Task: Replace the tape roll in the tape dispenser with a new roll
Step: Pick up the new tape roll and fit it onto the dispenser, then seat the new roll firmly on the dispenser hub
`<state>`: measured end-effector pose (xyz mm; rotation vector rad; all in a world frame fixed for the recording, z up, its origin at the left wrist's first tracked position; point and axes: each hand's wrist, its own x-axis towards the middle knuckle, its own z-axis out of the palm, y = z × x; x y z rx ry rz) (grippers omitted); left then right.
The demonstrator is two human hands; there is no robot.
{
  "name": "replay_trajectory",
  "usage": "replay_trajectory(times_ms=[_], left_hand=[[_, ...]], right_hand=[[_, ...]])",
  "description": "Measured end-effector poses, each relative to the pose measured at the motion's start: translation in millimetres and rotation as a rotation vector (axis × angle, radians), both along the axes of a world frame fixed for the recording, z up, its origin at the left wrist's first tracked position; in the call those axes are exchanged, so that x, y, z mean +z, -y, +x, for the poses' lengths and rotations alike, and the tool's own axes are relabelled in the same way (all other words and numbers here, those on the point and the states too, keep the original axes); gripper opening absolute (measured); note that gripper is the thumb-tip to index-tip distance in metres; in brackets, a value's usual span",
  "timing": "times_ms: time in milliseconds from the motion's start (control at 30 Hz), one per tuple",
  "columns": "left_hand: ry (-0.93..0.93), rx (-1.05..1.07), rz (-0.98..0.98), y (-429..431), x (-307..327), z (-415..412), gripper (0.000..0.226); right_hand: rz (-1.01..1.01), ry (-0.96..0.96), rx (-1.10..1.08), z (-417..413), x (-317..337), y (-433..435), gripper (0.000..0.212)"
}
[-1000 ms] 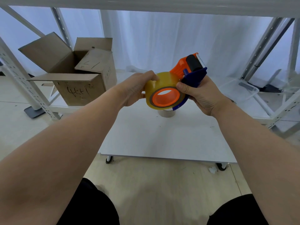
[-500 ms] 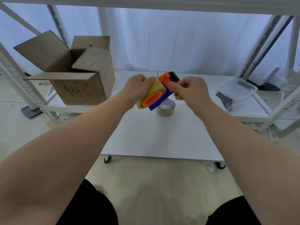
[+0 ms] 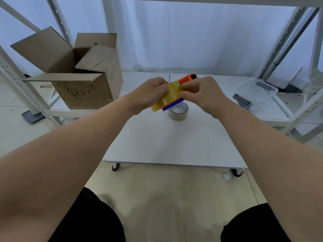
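Before me stands a low white table [image 3: 174, 147] on small black wheels [image 3: 236, 172], over a pale beige floor [image 3: 166, 198]. Behind it a white curtain [image 3: 174, 41] covers the back and glows with soft bluish light. Grey metal rack posts [image 3: 59, 23] with punched holes rise on my left and right. An open cardboard box [image 3: 83, 91] with scribbled marks sits on the low shelf [image 3: 73, 112] to my left. A clear plastic tub [image 3: 255, 91] sits to my right.
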<state>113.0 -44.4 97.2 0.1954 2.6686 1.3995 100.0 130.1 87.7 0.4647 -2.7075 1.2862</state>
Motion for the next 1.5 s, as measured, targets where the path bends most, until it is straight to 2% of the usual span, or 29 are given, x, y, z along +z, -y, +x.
replay_trajectory(times_ms=[100,167,267,467,667,767,833,1000,1133,1267,1400,1500], left_hand=[[-0.009,-0.006,0.006,-2.6,-0.1,0.2,0.021],[-0.005,0.005,0.017,-2.7,0.0,-0.3,0.019],[-0.004,0.025,0.020,-0.7,0.9,-0.6,0.017],[-0.025,0.028,-0.015,-0.6,-1.2,0.5,0.018],[-0.031,0.023,-0.029,-2.4,0.6,3.5,0.025],[-0.022,0.033,-0.046,-2.0,0.8,3.4,0.029],[-0.011,0.051,-0.043,0.4,1.0,3.1,0.029],[-0.025,0.033,-0.075,0.9,1.6,4.8,0.031],[-0.027,0.043,-0.078,1.4,1.4,4.3,0.030],[-0.016,0.061,-0.033,1.5,1.1,3.9,0.029],[0.001,0.067,-0.021,4.3,-0.9,2.7,0.030],[0.006,0.053,-0.044,4.8,-2.3,2.5,0.030]], right_hand=[[0.096,-0.114,-0.081,-0.1,-0.4,-2.8,0.029],[0.044,-0.046,-0.023,1.0,0.7,-4.4,0.022],[0.009,0.027,0.042,3.4,2.8,-0.7,0.031],[0.016,0.017,0.027,4.8,1.0,2.0,0.025],[0.106,-0.147,-0.060,2.9,-5.4,2.6,0.028],[0.045,-0.034,0.019,3.8,-5.0,2.1,0.022],[0.019,0.024,0.060,3.6,-4.9,3.6,0.031],[0.001,0.023,0.051,3.7,-4.8,3.5,0.025],[0.078,-0.045,0.054,4.3,-6.0,8.8,0.025],[0.124,-0.151,-0.090,2.0,-8.5,12.7,0.031],[0.007,-0.015,0.028,6.4,-6.1,11.7,0.020],[0.010,-0.004,0.055,5.9,-5.1,10.0,0.020]])
